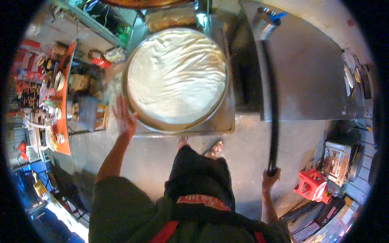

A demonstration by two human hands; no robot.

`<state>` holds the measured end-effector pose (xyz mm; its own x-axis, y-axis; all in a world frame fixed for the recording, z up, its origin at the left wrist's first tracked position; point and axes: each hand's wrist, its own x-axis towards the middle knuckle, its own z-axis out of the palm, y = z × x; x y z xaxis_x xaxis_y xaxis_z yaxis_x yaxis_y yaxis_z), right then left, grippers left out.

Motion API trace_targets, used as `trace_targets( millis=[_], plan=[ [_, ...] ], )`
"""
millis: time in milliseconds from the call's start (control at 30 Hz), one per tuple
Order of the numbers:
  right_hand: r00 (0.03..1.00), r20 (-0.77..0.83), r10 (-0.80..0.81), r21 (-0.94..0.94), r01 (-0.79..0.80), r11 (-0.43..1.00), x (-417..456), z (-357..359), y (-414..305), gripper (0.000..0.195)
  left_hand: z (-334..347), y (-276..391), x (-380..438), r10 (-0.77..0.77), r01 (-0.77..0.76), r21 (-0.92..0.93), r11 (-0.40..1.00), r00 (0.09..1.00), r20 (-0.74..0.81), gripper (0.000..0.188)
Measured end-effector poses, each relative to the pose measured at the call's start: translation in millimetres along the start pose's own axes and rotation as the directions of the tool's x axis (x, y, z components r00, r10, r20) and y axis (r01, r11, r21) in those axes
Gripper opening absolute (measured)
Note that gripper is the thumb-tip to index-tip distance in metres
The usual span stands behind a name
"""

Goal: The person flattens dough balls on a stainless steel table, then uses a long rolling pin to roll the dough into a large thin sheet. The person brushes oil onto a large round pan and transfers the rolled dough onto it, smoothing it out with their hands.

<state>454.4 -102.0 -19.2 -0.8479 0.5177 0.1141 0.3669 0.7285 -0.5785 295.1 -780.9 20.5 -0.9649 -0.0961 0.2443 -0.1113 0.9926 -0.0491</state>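
My left hand is spread beside the lower left rim of a large round pan, palm towards it. Whether it touches the rim is hard to tell. A white, wrinkled layer fills the pan; I cannot tell whether it is dough or cloth. The pan rests on a metal-topped stand. My right hand, low on the right, grips the near end of a long dark pole. The pole's far end reaches a metal cup with a blue piece in it; whether they are joined is unclear.
A steel worktop lies to the right. A red plastic stool stands on the floor at the lower right, near a worn metal box. An orange-edged table crowded with goods is on the left. My bare foot is near the stand.
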Motion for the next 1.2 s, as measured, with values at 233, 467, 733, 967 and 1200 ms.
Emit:
trace_targets(
  millis=[233, 467, 733, 967, 1200],
  plan=[
    [0.998, 0.060, -0.027, -0.113, 0.034, 0.993, 184, 6, 102, 0.043, 28, 54, -13, -0.122, 0.114, -0.243, 0.963, 0.992, -0.020, 0.074],
    [0.881, -0.027, -0.473, -0.532, 0.388, 0.753, 246, 34, -38, 0.053, 22, 26, 5, -0.336, 0.295, -0.421, 0.858, 0.941, -0.024, 0.073],
    [0.014, 0.596, -0.803, 0.321, 0.912, 0.255, 120, 213, -309, 0.085, 57, 62, 27, -0.465, 0.421, -0.460, 0.782, 0.885, 0.019, 0.073],
    [-0.425, 0.566, -0.706, 0.509, 0.854, -0.106, 122, 343, -386, 0.100, 144, 99, 61, -0.590, 0.639, -0.290, 0.712, 0.769, 0.245, 0.083],
    [-0.165, 0.597, -0.785, 0.465, 0.868, 0.172, 62, 347, -362, 0.107, 163, 62, 57, -0.419, 0.438, -0.126, 0.890, 0.895, 0.153, 0.092]
  ],
)
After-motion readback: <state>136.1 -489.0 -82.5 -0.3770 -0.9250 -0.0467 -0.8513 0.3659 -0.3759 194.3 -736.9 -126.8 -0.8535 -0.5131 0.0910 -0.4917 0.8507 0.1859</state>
